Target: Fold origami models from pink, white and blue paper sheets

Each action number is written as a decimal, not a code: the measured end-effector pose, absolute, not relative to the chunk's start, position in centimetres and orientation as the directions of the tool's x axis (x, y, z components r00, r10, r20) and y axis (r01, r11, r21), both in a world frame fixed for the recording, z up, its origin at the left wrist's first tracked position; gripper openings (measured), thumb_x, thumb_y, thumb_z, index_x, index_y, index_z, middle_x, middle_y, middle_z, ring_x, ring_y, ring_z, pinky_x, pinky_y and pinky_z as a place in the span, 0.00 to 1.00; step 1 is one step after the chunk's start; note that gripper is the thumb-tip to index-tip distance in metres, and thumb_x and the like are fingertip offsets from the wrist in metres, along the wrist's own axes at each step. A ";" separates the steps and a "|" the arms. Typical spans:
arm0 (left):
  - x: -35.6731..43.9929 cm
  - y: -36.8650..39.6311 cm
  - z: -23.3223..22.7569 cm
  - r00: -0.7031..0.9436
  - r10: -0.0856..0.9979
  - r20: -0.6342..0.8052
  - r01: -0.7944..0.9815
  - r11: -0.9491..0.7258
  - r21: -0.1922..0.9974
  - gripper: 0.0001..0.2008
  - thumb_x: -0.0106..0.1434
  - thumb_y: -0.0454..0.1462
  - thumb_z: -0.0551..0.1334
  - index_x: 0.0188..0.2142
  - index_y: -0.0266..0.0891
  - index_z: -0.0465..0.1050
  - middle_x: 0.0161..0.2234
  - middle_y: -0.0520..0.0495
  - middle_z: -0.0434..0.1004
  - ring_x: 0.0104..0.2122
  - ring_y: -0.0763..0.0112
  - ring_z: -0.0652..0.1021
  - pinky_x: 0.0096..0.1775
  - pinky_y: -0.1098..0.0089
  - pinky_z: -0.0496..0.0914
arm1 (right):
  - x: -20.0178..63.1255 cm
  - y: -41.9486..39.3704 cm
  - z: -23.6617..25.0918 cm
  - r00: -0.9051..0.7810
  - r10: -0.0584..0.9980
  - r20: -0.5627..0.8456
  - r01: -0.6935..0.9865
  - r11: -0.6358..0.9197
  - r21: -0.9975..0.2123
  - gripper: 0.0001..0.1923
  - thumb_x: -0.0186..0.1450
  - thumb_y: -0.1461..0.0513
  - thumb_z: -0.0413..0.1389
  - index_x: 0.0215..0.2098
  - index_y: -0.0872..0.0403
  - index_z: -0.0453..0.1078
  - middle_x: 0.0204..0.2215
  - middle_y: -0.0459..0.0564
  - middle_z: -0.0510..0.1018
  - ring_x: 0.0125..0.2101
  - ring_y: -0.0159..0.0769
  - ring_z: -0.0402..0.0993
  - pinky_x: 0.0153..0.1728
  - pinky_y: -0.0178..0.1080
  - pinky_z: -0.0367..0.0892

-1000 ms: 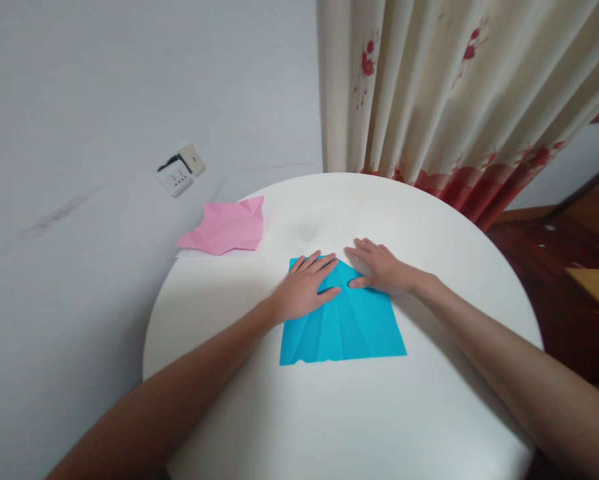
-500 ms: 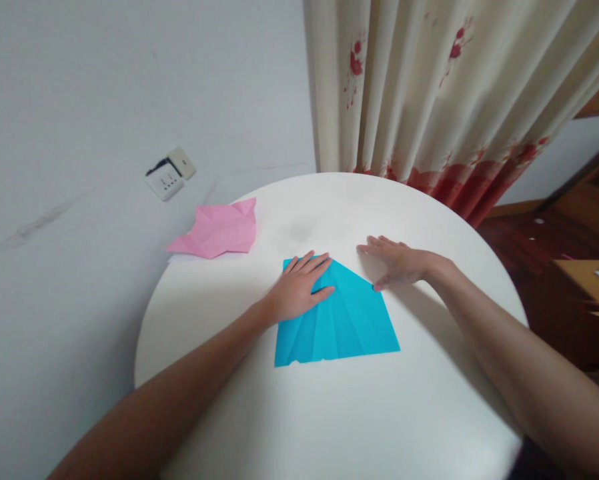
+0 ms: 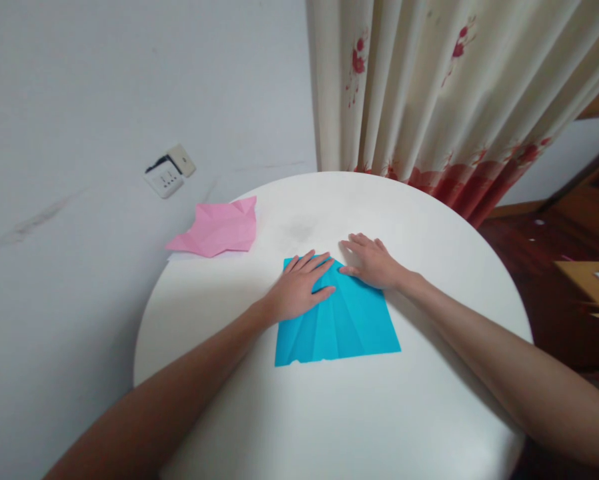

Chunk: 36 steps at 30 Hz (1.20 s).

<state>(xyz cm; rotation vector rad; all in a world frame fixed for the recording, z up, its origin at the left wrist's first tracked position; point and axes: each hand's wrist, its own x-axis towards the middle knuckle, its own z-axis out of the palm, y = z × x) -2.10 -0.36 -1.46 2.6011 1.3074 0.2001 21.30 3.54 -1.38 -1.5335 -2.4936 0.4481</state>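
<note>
A creased sheet of blue paper (image 3: pixel 342 327) lies on the white round table (image 3: pixel 339 420), its upper right side slanting like a folded edge. My left hand (image 3: pixel 299 287) rests flat on the paper's upper left part, fingers spread. Over the slanted upper right edge is my right hand (image 3: pixel 369 261), fingers apart, with the thumb on or just above the paper near its top; I cannot tell whether it presses down. Part of the paper's top and left side is hidden under my left hand.
Crumpled pink paper (image 3: pixel 222 228) lies at the table's left rim by the wall. A wall socket (image 3: pixel 164 179) is above it. Behind the table hangs a cream curtain (image 3: pixel 404 93) with red flowers. A grey smudge marks the tabletop.
My right hand has moved left, from beside the slanted edge to over it near the paper's top. My left hand and both papers have stayed in place.
</note>
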 end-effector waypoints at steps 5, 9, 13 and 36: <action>-2.1 -0.3 -1.4 0.597 0.802 0.010 0.775 -0.579 0.252 0.31 0.69 0.55 0.48 0.68 0.50 0.50 0.70 0.50 0.48 0.69 0.51 0.49 0.65 0.43 0.45 | 21.5 4.0 -1.3 -0.449 0.893 -0.024 0.841 0.413 -0.348 0.41 0.64 0.43 0.53 0.69 0.51 0.52 0.69 0.60 0.50 0.69 0.55 0.41 0.64 0.63 0.43; -2.1 -0.3 -1.4 0.598 0.801 0.012 0.773 -0.580 0.256 0.31 0.69 0.55 0.48 0.68 0.51 0.51 0.70 0.50 0.49 0.69 0.51 0.49 0.65 0.44 0.45 | 23.1 4.2 -0.5 -0.465 0.872 -0.154 0.852 0.394 -0.344 0.47 0.59 0.42 0.58 0.70 0.49 0.49 0.71 0.58 0.44 0.69 0.57 0.36 0.64 0.65 0.41; -2.2 -0.3 -1.4 0.595 0.803 0.010 0.775 -0.577 0.258 0.31 0.69 0.55 0.48 0.68 0.52 0.50 0.70 0.50 0.49 0.69 0.51 0.49 0.65 0.44 0.45 | 25.4 4.3 0.3 -0.454 0.850 -0.266 0.878 0.376 -0.298 0.55 0.51 0.44 0.64 0.71 0.46 0.47 0.71 0.56 0.42 0.69 0.60 0.33 0.63 0.68 0.38; -2.0 -0.3 -1.5 0.593 0.805 0.025 0.777 -0.580 0.244 0.33 0.69 0.55 0.48 0.69 0.46 0.49 0.70 0.48 0.49 0.69 0.53 0.49 0.66 0.46 0.46 | 19.4 1.2 1.3 -0.513 0.817 0.264 0.727 0.576 -0.373 0.15 0.69 0.62 0.50 0.50 0.54 0.74 0.50 0.53 0.77 0.51 0.42 0.71 0.54 0.42 0.65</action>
